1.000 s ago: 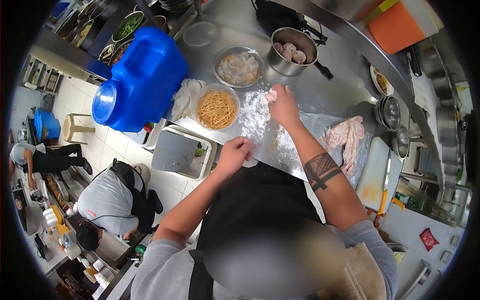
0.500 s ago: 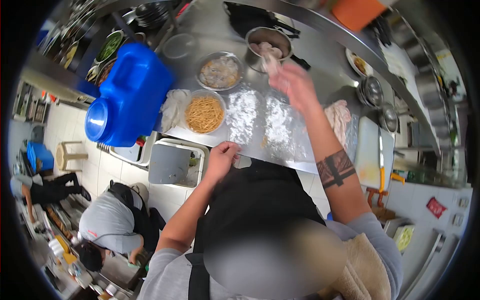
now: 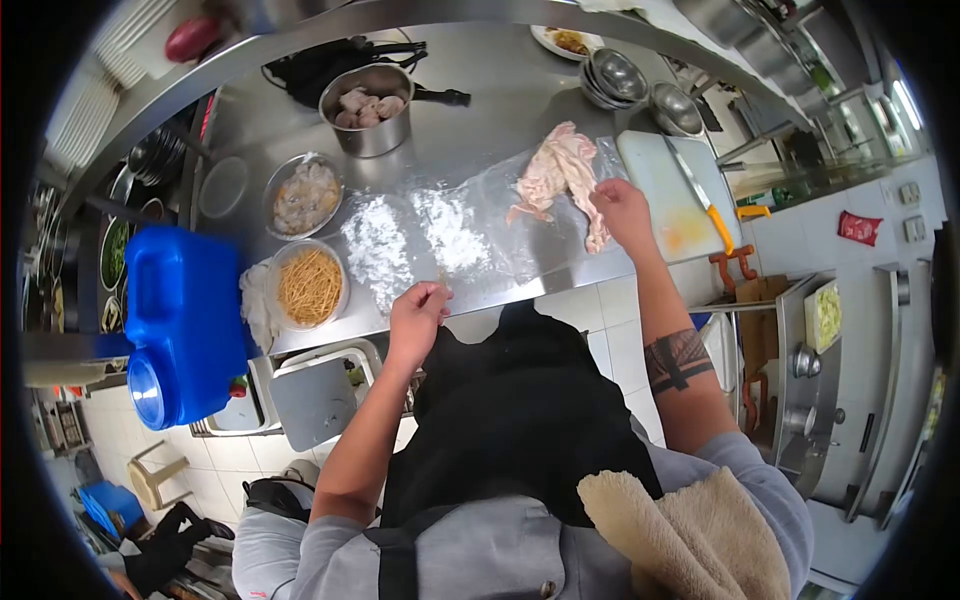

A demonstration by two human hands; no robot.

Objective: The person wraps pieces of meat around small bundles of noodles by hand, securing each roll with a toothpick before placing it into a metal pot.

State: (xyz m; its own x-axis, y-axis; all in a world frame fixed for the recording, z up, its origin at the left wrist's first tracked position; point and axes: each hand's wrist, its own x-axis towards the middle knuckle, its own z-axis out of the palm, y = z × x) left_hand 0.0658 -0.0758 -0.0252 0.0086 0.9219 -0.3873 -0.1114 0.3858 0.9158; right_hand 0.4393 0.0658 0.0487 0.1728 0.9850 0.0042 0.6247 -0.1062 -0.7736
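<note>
My right hand point(image 3: 625, 213) is at the right edge of a pale, pinkish piece of raw chicken skin point(image 3: 557, 172), its fingers closed at that edge. The skin lies spread on a clear plastic sheet point(image 3: 512, 240). My left hand point(image 3: 418, 318) rests by the table's front edge, fingers curled together; whether anything is between them is hidden. Two patches of white powder point(image 3: 377, 245) lie on the sheet. Left of them stand a tub of thin wooden sticks point(image 3: 310, 287) and a metal bowl point(image 3: 276, 225) holding pale, wet pieces. A metal pot point(image 3: 374, 137) contains lumps of pale meat.
To the right, a knife point(image 3: 690, 175) with a yellow handle lies on a white cutting board point(image 3: 650, 165). Stacked metal bowls point(image 3: 615, 77) stand behind. A blue jug point(image 3: 185, 310) is at the left, beside a lidded bin point(image 3: 315, 400). Another person point(image 3: 268, 555) is low at left.
My right hand has moved from the pot, where it held a piece of pale meat, right to the chicken skin; that piece is out of it. My view has shifted right.
</note>
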